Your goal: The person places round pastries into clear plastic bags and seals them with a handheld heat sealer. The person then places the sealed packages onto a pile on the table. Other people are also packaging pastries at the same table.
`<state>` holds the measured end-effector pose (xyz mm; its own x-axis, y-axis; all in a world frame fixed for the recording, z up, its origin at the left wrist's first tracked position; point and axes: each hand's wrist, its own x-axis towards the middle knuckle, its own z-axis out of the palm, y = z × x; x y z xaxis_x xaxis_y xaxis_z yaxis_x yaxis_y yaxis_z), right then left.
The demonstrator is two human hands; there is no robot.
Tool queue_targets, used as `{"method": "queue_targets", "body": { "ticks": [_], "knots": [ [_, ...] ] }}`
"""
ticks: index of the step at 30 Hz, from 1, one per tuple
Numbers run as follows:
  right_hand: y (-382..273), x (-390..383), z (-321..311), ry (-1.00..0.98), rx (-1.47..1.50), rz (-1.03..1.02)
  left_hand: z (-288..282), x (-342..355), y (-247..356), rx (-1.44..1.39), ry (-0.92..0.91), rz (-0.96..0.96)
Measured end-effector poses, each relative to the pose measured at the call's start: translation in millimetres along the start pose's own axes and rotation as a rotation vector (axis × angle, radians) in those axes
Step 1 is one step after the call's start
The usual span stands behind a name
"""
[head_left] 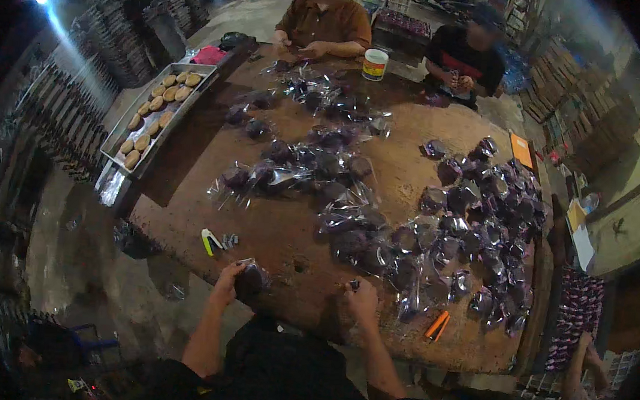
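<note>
My left hand (228, 283) grips a purple item in clear plastic wrap (254, 276) at the table's near edge. My right hand (361, 301), to its right, is closed on a small dark thing (355, 285), too small to name. Just beyond my left hand lie a green-and-white stapler (210, 242) and small grey metal pieces (230, 239). An orange-and-black tool (436, 326) lies right of my right hand. Several purple wrapped items (346, 243) spread across the middle, with a denser group (483, 228) on the right.
Two co-workers (319, 23) (462, 61) are at the wooden table's (167, 226) far side, by a white bucket (374, 65). A metal tray (124, 113) of pale oval pieces sits at left. Another person's arms (577, 367) reach to purple packs (574, 310) at lower right. Stacked racks line the left.
</note>
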<state>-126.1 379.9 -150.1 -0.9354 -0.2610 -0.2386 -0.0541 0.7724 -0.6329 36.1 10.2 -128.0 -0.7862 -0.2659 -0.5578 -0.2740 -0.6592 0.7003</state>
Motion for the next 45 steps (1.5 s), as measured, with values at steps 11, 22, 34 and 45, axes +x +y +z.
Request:
{"method": "queue_targets", "body": {
  "ticks": [11,22,34,45],
  "knots": [
    [-44.7,-12.9,28.0,0.247,-0.172,0.018,-31.4,13.3,0.2,0.0,-0.343,0.005],
    [-78.0,-24.1,84.7,0.422,-0.389,0.246,-91.0,14.8,66.2,0.403,-0.489,-0.017],
    [-113.7,-39.9,107.0,0.516,0.02,0.155,-189.8,-44.0,115.6,0.096,-0.168,0.093],
    [-223.2,-7.5,128.9,0.284,0.522,-0.064,-253.1,-149.8,105.0,0.099,0.514,0.303]
  ]
}}
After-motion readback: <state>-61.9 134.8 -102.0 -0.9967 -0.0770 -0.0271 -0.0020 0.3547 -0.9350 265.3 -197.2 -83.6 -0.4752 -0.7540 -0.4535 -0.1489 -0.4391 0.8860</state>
